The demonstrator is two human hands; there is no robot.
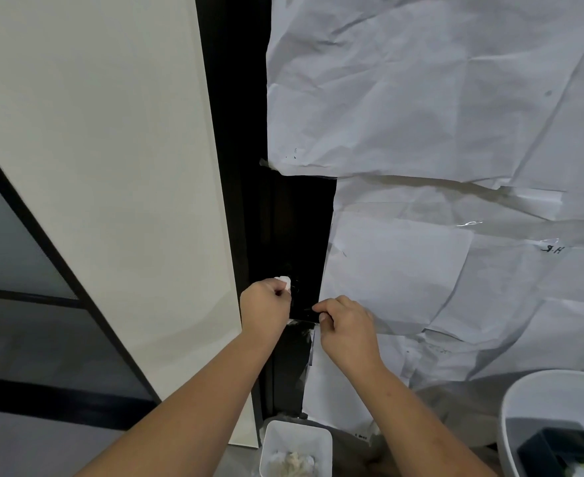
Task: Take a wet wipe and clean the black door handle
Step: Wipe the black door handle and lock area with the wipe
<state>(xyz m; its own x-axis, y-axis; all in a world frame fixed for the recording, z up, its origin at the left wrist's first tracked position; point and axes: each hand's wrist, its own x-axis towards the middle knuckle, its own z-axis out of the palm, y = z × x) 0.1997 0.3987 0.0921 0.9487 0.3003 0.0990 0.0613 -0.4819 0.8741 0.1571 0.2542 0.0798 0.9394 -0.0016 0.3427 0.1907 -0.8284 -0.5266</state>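
**Wipe's on the door hardware, cleaning looks mid-way at best**

So the wet wipe (283, 281) is already out and in use. The left hand (266, 304) has it bunched up in curled fingers, only a small white corner poking out the top, pressed against the black strip of the door (294, 228) right by the frame edge. The right hand (347, 325) is just beside it, fingers curled and pinching what I take to be the black door handle (304, 313), at the lower end of the bare black patch between the paper sheets (421, 98) taped over the door.

Progress guess: the "take a wipe" part is done, the wiping itself is underway. I can't say how much of the handle has been covered, so I'd call most of the rubbing still to do, plus getting rid of the wipe afterwards, maybe into the small white bin (295, 442) on the floor below, which already has crumpled stuff in it.

Hard to make out:
- The handle is black on black, so its shape and edges are mostly lost. Both hands cover part of it too.
- Whether the wipe touches the handle itself or the plate next to it, can't tell.
- A white tub (538, 394) at the bottom right corner is cut off, something dark inside, no idea what.
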